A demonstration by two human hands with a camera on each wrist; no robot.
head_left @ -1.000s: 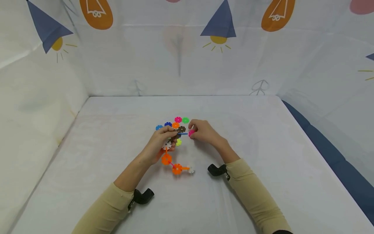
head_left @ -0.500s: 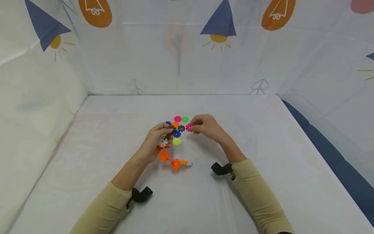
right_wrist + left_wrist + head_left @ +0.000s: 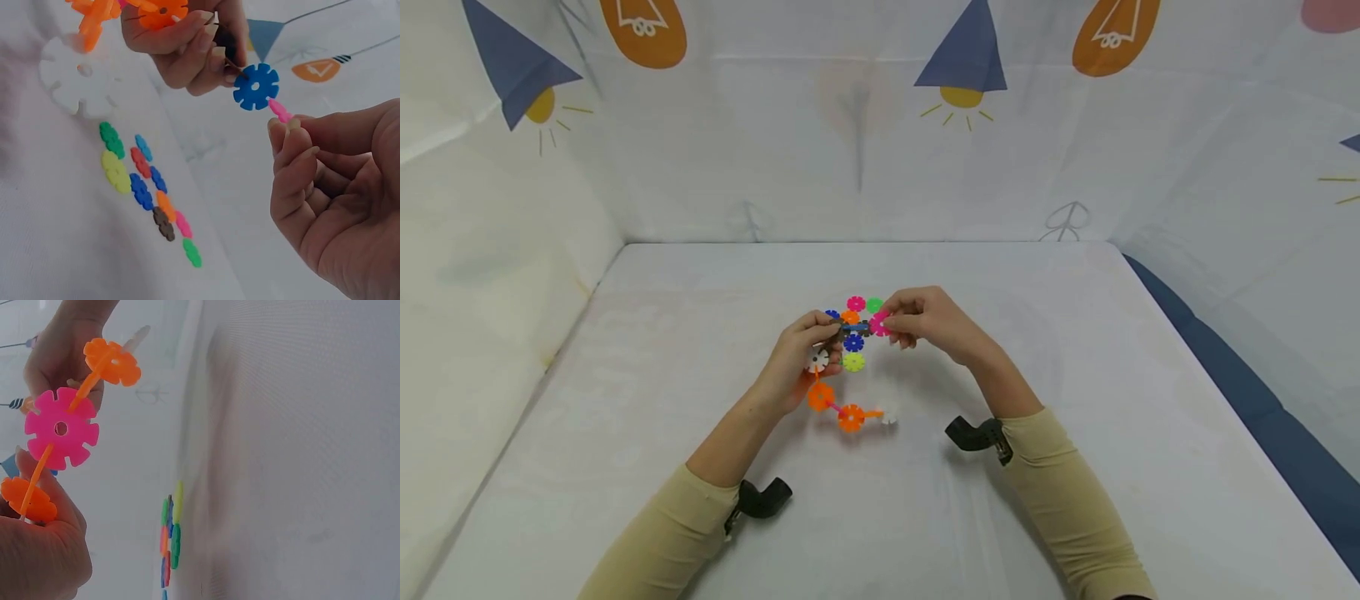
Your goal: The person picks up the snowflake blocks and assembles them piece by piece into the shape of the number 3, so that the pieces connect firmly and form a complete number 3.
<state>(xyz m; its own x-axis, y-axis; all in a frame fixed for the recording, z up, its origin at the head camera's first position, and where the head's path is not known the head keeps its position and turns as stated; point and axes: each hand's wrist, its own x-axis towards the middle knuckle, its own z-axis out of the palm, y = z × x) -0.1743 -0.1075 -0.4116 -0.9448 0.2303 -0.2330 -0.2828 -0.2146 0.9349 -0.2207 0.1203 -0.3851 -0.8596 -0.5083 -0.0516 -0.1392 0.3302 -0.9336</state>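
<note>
My left hand [image 3: 790,367] grips a chain of slotted plastic snowflake discs. From it hang a white disc [image 3: 818,359], orange discs [image 3: 821,397] and, at the end, another white disc [image 3: 889,417]. In the right wrist view a blue disc [image 3: 255,87] sticks out from the left fingers at the chain's other end. My right hand [image 3: 934,325] pinches a pink disc [image 3: 279,110] between thumb and fingers. The pink disc's edge meets the blue disc's rim; whether their slots interlock I cannot tell. Up close, the left wrist view has another pink disc [image 3: 60,428] between orange ones.
Several loose discs lie flat on the white table behind the hands, among them a yellow disc [image 3: 853,362], a dark blue disc [image 3: 141,191] and a green disc [image 3: 192,252]. A white cloth wall with printed lamps [image 3: 960,50] stands at the table's back.
My right hand has moved up and then left, bringing its pink disc to the blue disc. The left hand has shifted slightly left and up with the chain.
</note>
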